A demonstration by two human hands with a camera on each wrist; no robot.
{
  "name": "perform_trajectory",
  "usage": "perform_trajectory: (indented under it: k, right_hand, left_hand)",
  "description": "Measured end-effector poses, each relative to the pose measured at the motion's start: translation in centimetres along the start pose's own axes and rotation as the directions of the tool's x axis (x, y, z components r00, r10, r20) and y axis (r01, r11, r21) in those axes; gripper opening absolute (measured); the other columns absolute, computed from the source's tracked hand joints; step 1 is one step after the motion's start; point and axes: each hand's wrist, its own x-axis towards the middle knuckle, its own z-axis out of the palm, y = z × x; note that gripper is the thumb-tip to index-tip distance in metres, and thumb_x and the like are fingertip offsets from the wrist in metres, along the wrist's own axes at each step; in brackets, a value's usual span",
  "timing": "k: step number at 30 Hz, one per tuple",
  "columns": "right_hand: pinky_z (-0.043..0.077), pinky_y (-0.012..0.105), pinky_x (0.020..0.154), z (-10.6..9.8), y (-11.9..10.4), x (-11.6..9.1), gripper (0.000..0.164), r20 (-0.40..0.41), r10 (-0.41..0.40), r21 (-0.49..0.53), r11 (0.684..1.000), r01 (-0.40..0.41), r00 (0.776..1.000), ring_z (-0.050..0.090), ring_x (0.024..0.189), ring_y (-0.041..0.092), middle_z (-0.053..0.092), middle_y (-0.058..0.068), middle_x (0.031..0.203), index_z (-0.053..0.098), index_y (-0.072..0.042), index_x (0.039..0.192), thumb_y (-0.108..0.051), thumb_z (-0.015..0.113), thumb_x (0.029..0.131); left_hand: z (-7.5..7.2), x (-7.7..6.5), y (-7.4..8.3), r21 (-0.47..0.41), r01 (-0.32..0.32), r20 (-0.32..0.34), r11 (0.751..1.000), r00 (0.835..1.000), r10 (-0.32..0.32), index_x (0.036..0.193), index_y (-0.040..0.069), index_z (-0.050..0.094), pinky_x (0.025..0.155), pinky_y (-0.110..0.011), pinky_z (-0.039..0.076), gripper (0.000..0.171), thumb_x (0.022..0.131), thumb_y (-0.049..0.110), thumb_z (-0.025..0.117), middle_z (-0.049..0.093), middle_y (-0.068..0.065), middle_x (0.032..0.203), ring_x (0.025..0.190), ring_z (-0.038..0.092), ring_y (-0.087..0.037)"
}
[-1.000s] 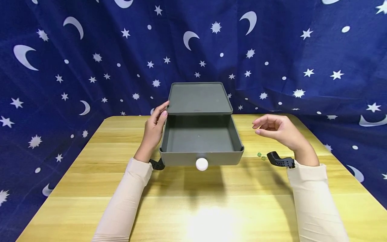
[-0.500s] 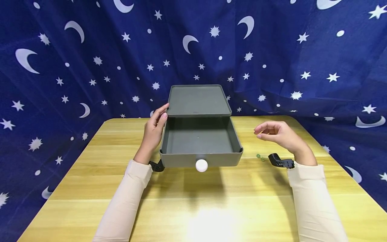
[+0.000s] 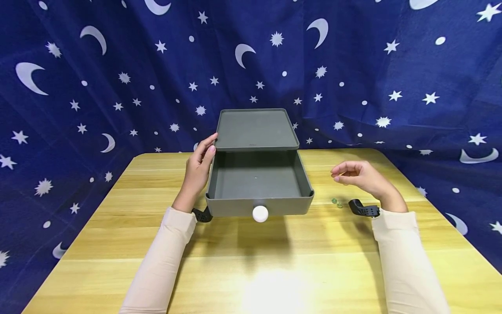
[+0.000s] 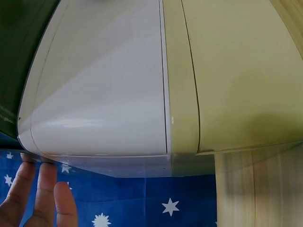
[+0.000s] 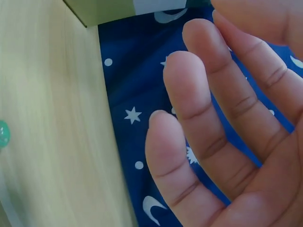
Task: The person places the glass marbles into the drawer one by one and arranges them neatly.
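Observation:
A storage box stands on the table with a grey lipped top [image 3: 256, 128] and a grey drawer [image 3: 259, 207] pulled out toward me. The drawer has a round white knob [image 3: 260, 213], and its inside looks bare. My left hand [image 3: 198, 170] rests against the box's left side, fingers extended along the upper edge. In the left wrist view, its fingers [image 4: 45, 194] touch the edge of the white side panel [image 4: 104, 85]. Right of the box, my right hand [image 3: 361, 176] hovers with loosely bent fingers, holding nothing. Two small green translucent pieces [image 3: 334, 200] lie on the table below it.
The wooden table [image 3: 157, 244] extends around the box on all sides. Behind it hangs a blue curtain [image 3: 176, 65] with white moons and stars. A black wrist camera mount [image 3: 362, 208] sticks out at my right wrist, another [image 3: 202, 214] at the left.
My right hand has come slightly lower, with its fingers drawn a little closer together. The left hand stays on the box, and the drawer stays pulled out. The view has shifted slightly.

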Motion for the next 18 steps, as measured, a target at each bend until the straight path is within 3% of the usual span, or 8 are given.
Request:
perform_trajectory:
  k: [2, 6, 9, 13, 18]
  right_hand:
    - [0.056, 0.019, 0.079, -0.1, 0.3, 0.0, 0.013, 0.005, 0.010, 0.007, 1.000, -0.011, 1.000, 0.072, 0.088, 0.005, 0.077, -0.011, 0.100, 0.075, 0.005, 0.109, 0.008, 0.070, 0.098]
    - [0.055, 0.019, 0.079, -0.2, 0.8, -0.1, 0.022, 0.020, 0.026, 0.015, 1.000, -0.026, 0.999, 0.071, 0.089, 0.003, 0.076, -0.012, 0.099, 0.080, -0.011, 0.106, 0.008, 0.070, 0.098]
    - [0.055, 0.019, 0.079, -0.3, 1.2, -0.1, 0.026, 0.030, 0.044, 0.010, 0.999, -0.044, 0.999, 0.070, 0.089, 0.003, 0.076, -0.012, 0.099, 0.080, -0.015, 0.106, 0.008, 0.070, 0.098]
    - [0.055, 0.019, 0.080, -0.4, 2.1, -0.1, 0.020, 0.057, 0.074, 0.000, 0.997, -0.074, 0.996, 0.070, 0.091, 0.003, 0.076, -0.013, 0.100, 0.078, -0.006, 0.110, 0.007, 0.069, 0.099]
    - [0.054, 0.021, 0.081, -0.4, 2.9, -0.1, 0.018, 0.095, 0.107, -0.014, 0.994, -0.106, 0.990, 0.070, 0.093, 0.003, 0.075, -0.014, 0.102, 0.077, -0.006, 0.112, 0.004, 0.069, 0.099]
  left_hand:
    - [0.0, 0.0, 0.0, -0.007, 0.002, 0.002, 1.000, 1.000, -0.002, 0.155, 0.004, 0.057, 0.112, -0.024, 0.041, 0.044, 0.115, 0.016, 0.049, 0.057, -0.014, 0.157, 0.141, 0.053, -0.023]
    - [0.0, 0.0, 0.1, -0.017, 0.005, 0.005, 1.000, 1.000, -0.005, 0.155, 0.003, 0.057, 0.112, -0.024, 0.041, 0.044, 0.114, 0.016, 0.048, 0.057, -0.014, 0.158, 0.141, 0.053, -0.023]
    - [0.0, 0.0, 0.1, -0.015, -0.004, 0.004, 1.000, 1.000, 0.004, 0.155, 0.002, 0.057, 0.113, -0.025, 0.041, 0.044, 0.114, 0.015, 0.049, 0.057, -0.015, 0.158, 0.141, 0.053, -0.023]
    - [0.0, 0.0, 0.1, -0.012, -0.009, 0.001, 1.000, 1.000, 0.009, 0.154, 0.002, 0.058, 0.113, -0.024, 0.041, 0.043, 0.114, 0.015, 0.049, 0.057, -0.015, 0.158, 0.142, 0.053, -0.023]
    - [0.0, 0.0, 0.2, -0.011, -0.003, 0.002, 1.000, 1.000, 0.003, 0.155, 0.002, 0.057, 0.113, -0.025, 0.040, 0.044, 0.114, 0.015, 0.048, 0.057, -0.015, 0.157, 0.142, 0.052, -0.023]
